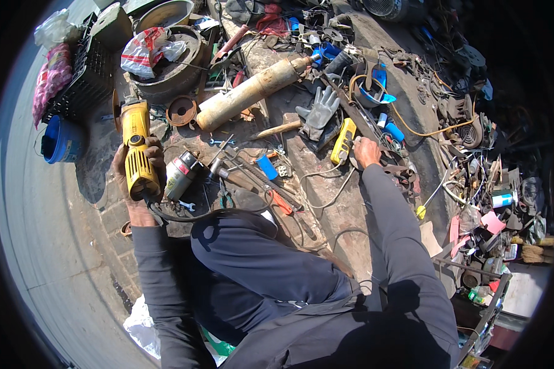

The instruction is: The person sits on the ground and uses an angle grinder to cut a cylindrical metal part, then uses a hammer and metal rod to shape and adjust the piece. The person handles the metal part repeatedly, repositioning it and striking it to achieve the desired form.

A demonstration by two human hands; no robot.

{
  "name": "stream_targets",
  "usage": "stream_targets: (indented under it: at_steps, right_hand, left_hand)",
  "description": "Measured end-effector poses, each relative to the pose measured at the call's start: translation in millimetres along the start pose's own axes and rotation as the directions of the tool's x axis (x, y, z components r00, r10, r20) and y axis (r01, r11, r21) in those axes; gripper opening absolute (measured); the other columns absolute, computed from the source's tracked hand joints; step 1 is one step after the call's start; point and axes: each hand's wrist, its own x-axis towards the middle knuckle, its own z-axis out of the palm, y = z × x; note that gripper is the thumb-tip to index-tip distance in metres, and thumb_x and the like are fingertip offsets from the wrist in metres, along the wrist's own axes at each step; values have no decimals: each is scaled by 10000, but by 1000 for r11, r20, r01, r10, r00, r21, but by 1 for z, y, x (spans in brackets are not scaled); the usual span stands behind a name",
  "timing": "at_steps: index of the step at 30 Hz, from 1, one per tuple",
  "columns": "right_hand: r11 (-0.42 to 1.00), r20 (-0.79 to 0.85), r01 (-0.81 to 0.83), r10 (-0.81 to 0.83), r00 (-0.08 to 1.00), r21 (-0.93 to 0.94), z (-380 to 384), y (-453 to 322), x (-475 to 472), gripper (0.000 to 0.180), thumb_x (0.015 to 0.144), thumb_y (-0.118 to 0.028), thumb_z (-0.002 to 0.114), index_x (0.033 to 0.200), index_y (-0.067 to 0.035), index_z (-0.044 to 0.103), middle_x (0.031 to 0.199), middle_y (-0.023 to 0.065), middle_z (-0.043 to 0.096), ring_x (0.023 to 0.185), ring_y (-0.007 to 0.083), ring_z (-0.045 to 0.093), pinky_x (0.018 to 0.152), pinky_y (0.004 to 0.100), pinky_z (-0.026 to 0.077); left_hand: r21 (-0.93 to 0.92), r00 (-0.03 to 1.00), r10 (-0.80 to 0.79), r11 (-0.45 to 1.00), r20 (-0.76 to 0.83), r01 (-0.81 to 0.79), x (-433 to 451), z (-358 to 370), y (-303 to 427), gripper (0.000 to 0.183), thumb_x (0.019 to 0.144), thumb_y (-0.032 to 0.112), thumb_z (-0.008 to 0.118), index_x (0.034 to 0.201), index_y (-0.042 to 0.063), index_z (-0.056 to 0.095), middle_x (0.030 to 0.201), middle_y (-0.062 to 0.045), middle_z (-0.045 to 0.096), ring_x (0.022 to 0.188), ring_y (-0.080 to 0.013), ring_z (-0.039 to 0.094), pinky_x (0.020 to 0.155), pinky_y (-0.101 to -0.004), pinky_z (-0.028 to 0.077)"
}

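Observation:
My left hand (153, 159) grips a yellow angle grinder (137, 124) by its body, raised on the left. Its brown disc (116, 110) shows nearly edge-on at the far end. From the grinder's rear a black cord (184, 218) runs right, past my knee. My right hand (367, 152) is at the right end of a yellow extension socket block (344, 138), fingers curled. Whether it holds something small, such as a plug, is too unclear to tell. A pale cable (323, 171) leads from the block's lower end.
A long, worn metal cylinder (247, 97) lies beyond the hands, near a grey work glove (322, 110). A hammer (235, 177), a hacksaw with an orange handle (281, 203) and a grey cylindrical tool body (182, 175) lie before me. A blue bucket (64, 140) stands left; scrap heaps fill the right.

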Motion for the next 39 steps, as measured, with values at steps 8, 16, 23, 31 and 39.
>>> stream_targets:
  at_steps: [8, 16, 23, 31, 39]
  right_hand:
    - [999, 15, -41, 41, 999, -25, 6, -4, -4, 298, 994, -302, 645, 1088, -33, 734, 1082, 290, 746, 1047, 513, 704, 906, 598, 551]
    - [999, -41, -3, 5, 999, 42, 16, 3, -1, 331, 980, -332, 660, 1039, -15, 737, 1051, 305, 736, 1031, 525, 690, 900, 598, 543]
    - [994, 13, 106, -105, 994, -22, 23, 16, 16, 326, 985, -262, 667, 1118, 30, 724, 1104, 309, 716, 1052, 516, 674, 900, 584, 531]
    - [996, -11, 29, -30, 999, -82, 37, 12, 25, 248, 982, -204, 662, 1030, 39, 681, 1132, 301, 705, 1070, 516, 662, 931, 576, 526]
    - [954, 44, 101, -93, 995, -282, 45, 1, 38, 228, 903, -156, 747, 1036, 26, 710, 1105, 275, 730, 1027, 493, 705, 875, 550, 584]
  left_hand:
    - [-14, 999, 9, 1000, 31, -8, -1, 4, -3, 612, 991, 267, 717, 1419, -59, 424, 1181, -192, 554, 997, -246, 624, 884, -389, 633]
    - [-32, 998, 44, 999, 53, -42, 1, -1, -7, 602, 987, 256, 708, 1409, -56, 412, 1172, -200, 563, 996, -269, 656, 860, -407, 637]
    - [36, 994, 108, 993, 0, -108, 4, 8, -14, 549, 941, 268, 737, 1332, -36, 500, 1100, -207, 640, 898, -289, 705, 779, -432, 656]
    - [62, 989, 145, 988, -17, -144, 1, 11, -16, 498, 945, 221, 739, 1295, -26, 485, 1063, -184, 628, 869, -278, 712, 740, -403, 683]
    - [1, 985, 161, 987, -64, -161, 0, 23, -21, 422, 928, 223, 761, 1218, 6, 545, 1017, -138, 658, 813, -243, 714, 719, -354, 655]
